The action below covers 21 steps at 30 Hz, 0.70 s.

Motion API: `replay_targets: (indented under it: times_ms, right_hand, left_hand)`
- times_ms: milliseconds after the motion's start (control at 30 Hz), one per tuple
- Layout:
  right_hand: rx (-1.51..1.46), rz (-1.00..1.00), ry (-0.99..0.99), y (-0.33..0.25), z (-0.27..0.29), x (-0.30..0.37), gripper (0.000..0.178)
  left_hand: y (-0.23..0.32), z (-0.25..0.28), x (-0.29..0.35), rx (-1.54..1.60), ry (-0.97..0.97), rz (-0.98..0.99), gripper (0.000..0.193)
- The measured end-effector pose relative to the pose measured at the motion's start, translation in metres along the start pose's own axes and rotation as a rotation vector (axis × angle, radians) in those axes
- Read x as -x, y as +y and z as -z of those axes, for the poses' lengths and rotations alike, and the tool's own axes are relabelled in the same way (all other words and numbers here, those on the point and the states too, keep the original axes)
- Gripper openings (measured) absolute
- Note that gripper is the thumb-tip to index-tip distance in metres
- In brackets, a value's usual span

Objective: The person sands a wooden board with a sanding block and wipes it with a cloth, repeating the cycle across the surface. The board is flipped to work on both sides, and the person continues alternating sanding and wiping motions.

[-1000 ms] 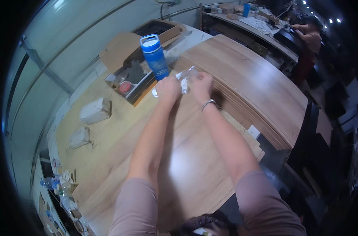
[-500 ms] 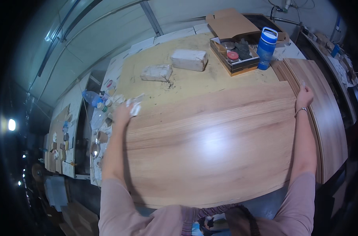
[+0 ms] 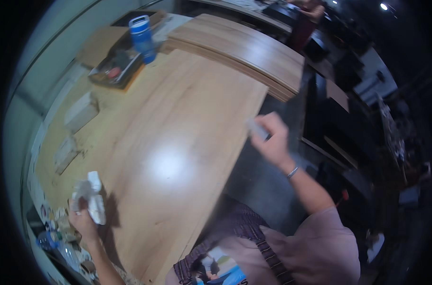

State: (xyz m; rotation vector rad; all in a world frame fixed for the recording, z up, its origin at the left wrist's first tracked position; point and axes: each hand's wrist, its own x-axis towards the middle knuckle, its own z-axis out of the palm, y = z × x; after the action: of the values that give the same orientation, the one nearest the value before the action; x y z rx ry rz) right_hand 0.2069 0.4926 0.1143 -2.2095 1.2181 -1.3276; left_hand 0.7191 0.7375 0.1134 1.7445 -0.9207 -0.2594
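A large, smooth, light-brown wooden panel [image 3: 178, 142] lies flat on the tabletop [image 3: 69, 142] and serves as the landmark here. At the panel's near left edge the left hand [image 3: 83, 221] has its grip closed around a crumpled white cloth [image 3: 90, 197], which rests touching the panel's surface. Off the panel's right edge, raised over the dark floor, the right hand [image 3: 273, 140] has its grip closed on a small pale object [image 3: 256, 127]; blur keeps me from telling what it is. A thin metal bracelet [image 3: 292, 172] circles that wrist. Beyond the panel's far right corner sits a stack of similar light wooden boards [image 3: 239, 45]. At the panel's far left corner stands a blue cylindrical bottle with a white lid [image 3: 142, 35], beside a shallow open cardboard box [image 3: 114, 66]. Left of the panel lie two pale rectangular blocks [image 3: 80, 111].
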Motion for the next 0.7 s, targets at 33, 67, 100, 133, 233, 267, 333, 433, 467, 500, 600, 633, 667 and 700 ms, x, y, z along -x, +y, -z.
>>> replay_targets:
  times_ms: [33,67,100,133,233,267,333,433,467,500,600,633,667,700]
  right_hand:
    - [0.011,0.069,-0.039,-0.011,0.002,0.018,0.025]
    - [-0.025,0.065,-0.068,-0.019,0.003,0.036,0.028]
    - [-0.019,0.109,-0.082,-0.036,0.0,0.049,0.028]
    - [-0.031,0.114,-0.132,-0.042,0.0,0.059,0.029]
    - [-0.054,0.117,-0.17,-0.041,-0.012,0.068,0.03]
    - [-0.064,0.11,-0.172,-0.033,-0.013,0.064,0.03]
    - [-0.097,0.089,-0.172,-0.017,-0.014,0.056,0.03]
    - [-0.068,0.112,-0.106,0.028,-0.005,0.024,0.029]
    - [-0.066,0.102,-0.073,0.045,-0.003,0.01,0.027]
    - [-0.043,0.111,-0.045,0.069,-0.001,-0.007,0.026]
    - [0.1,0.067,0.062,0.141,0.012,-0.056,0.024]
    - [0.148,0.042,0.086,0.164,0.019,-0.073,0.023]
    - [0.148,0.008,0.11,0.181,0.024,-0.088,0.024]
    - [0.249,0.01,0.164,0.201,0.027,-0.1,0.023]
  left_hand:
    - [0.009,-0.029,0.011,-0.034,-0.073,-0.052,0.023]
    - [0.011,-0.053,0.019,-0.023,-0.168,-0.081,0.02]
    - [0.008,-0.065,0.02,-0.009,-0.269,-0.109,0.018]
    - [0.005,-0.082,0.027,-0.106,-0.264,-0.15,0.016]
    - [0.018,-0.104,0.03,-0.249,-0.275,-0.415,0.017]
    - [0.015,-0.107,0.031,-0.211,-0.25,-0.385,0.017]
    - [0.002,-0.103,0.033,-0.149,-0.207,-0.329,0.018]
    - [-0.01,-0.099,0.037,-0.233,-0.177,-0.343,0.019]
    - [-0.004,-0.098,0.038,-0.27,-0.177,-0.345,0.019]
    - [-0.003,-0.101,0.037,-0.283,-0.162,-0.348,0.019]
    - [0.001,-0.104,0.036,-0.354,-0.148,-0.376,0.021]
    - [0.007,-0.108,0.038,-0.359,-0.14,-0.35,0.021]
    - [0.012,-0.111,0.04,-0.368,-0.13,-0.323,0.021]
    - [0.017,-0.115,0.041,-0.374,-0.119,-0.298,0.021]
